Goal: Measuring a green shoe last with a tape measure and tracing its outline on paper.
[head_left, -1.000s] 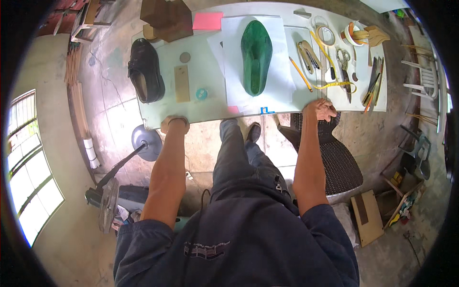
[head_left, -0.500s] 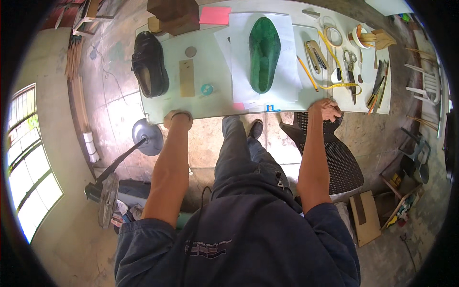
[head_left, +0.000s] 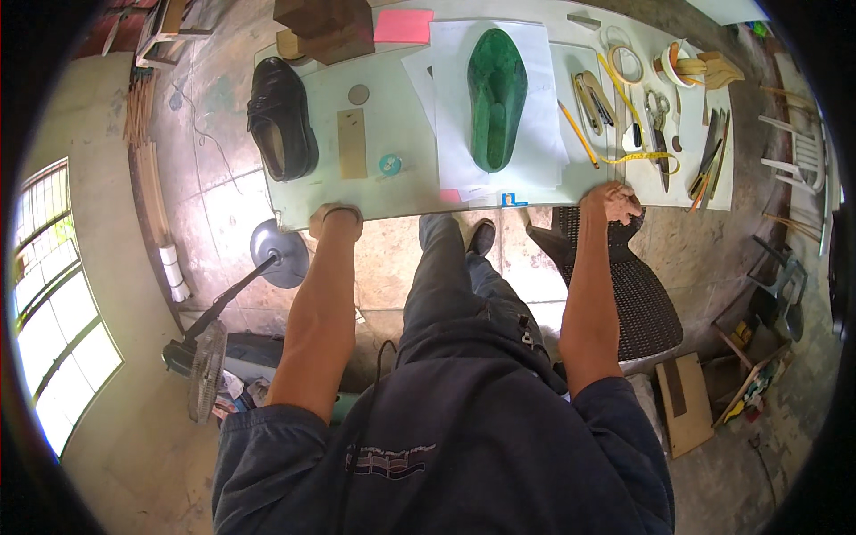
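My left hand (head_left: 336,221) is closed at the near left edge of the glass-topped table (head_left: 401,203), with its fingertips hidden. Farther right, my right hand (head_left: 612,203) curls its fingers over the same edge. Between them, on white sheets of paper (head_left: 452,116), lies a green shoe last (head_left: 497,102), lengthwise to me. A black lace-up shoe (head_left: 282,120) stands at the left of the table. Beyond my right hand lie a pencil (head_left: 580,135), a stapler (head_left: 595,102), a yellow measuring tape (head_left: 640,157), scissors (head_left: 660,138) and several thin blades (head_left: 709,162).
A brown block (head_left: 330,31), a pink pad (head_left: 403,27) and a tub of wooden-handled tools (head_left: 681,64) stand at the back. A tan strip (head_left: 352,144) lies near the shoe. Below are a black woven chair (head_left: 637,308) and a standing fan (head_left: 208,370).
The whole view has shifted slightly, so the table and its contents appear a little higher and farther right. Both hands stay at the table edge.
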`<action>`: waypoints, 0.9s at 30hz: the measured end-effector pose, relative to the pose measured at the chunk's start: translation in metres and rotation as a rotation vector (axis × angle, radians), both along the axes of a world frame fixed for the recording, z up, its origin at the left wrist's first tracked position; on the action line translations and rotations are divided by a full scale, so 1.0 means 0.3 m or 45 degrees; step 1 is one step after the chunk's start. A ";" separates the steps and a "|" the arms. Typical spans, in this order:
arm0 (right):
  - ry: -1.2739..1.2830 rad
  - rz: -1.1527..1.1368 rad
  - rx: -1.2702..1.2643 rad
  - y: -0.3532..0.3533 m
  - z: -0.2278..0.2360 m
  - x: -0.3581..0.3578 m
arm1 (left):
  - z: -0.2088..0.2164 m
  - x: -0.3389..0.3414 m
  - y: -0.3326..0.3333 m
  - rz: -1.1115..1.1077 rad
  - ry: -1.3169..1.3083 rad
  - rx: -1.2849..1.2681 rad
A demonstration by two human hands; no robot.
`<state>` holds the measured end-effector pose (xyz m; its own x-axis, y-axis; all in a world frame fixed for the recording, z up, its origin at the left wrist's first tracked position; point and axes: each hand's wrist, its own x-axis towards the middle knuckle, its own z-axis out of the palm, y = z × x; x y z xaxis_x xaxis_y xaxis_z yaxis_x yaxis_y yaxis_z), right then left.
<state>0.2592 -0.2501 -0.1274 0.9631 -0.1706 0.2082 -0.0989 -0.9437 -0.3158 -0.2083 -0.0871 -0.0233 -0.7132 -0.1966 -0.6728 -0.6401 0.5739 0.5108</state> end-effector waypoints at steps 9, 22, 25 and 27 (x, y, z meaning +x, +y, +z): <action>0.190 -0.119 0.376 0.072 0.162 -0.088 | 0.033 0.012 -0.009 -0.032 0.046 -0.037; 0.298 -0.123 0.464 0.055 0.162 -0.077 | -0.012 -0.016 -0.020 -0.156 0.064 -0.134; 0.324 -0.210 0.480 0.075 0.171 -0.087 | 0.070 0.029 -0.017 0.101 -0.051 0.067; 0.381 -0.269 0.504 0.117 0.197 -0.118 | 0.016 -0.042 -0.021 -0.002 0.014 -0.046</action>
<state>0.2239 -0.2149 -0.0682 0.9067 -0.3768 -0.1893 -0.4137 -0.7079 -0.5724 -0.2209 -0.0934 -0.0184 -0.7208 -0.2197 -0.6574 -0.6338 0.5930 0.4967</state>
